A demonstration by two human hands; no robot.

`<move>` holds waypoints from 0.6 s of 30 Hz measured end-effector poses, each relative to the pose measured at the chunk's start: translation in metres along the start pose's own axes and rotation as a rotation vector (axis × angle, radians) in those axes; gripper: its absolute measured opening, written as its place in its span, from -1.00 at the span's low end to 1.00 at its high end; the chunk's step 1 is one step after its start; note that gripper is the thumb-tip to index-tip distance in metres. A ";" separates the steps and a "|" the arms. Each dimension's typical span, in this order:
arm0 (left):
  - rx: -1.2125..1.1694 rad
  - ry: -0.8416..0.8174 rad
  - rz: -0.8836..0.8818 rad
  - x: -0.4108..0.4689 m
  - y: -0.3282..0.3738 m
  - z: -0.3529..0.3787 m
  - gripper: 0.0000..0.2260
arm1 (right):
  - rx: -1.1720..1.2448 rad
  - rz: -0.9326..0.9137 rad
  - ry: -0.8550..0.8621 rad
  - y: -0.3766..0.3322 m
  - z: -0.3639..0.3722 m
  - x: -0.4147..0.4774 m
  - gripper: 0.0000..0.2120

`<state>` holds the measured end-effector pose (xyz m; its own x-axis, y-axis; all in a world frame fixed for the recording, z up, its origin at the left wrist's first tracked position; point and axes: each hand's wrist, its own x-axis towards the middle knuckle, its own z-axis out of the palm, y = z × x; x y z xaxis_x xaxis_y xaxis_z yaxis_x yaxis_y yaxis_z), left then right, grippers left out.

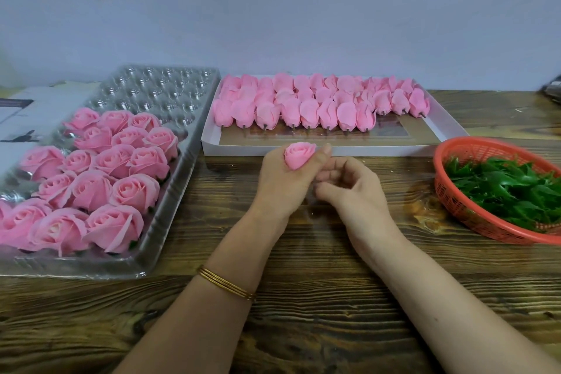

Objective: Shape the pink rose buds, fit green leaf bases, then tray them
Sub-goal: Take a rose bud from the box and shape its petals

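Head view, left hand grips rose bud upright, bloom up, right hand — grasp unclear.

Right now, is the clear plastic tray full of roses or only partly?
Partly full: open pink roses fill the near rows of the clear plastic blister tray; its far cups are empty.

Left hand grips bud; right hand (loosely curled) alongside.

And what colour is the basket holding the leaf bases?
The basket is orange-red mesh; the head view shows it, at the right.
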<state>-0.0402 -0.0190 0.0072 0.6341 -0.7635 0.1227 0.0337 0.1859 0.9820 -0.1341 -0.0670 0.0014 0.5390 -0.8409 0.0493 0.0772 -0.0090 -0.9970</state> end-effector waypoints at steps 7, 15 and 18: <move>-0.185 -0.029 -0.103 0.000 0.003 0.005 -0.77 | -0.096 -0.122 -0.070 0.007 0.007 -0.001 -0.70; -0.213 -0.163 -0.171 0.001 0.006 -0.003 -0.90 | -0.020 -0.082 -0.099 0.004 0.004 -0.001 -0.79; -0.204 -0.220 -0.188 0.001 0.008 -0.006 -0.91 | 0.021 -0.050 -0.166 0.004 0.001 -0.002 -0.77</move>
<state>-0.0348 -0.0143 0.0146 0.4211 -0.9070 -0.0079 0.3019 0.1319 0.9442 -0.1335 -0.0647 -0.0030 0.6646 -0.7390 0.1103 0.1246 -0.0359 -0.9916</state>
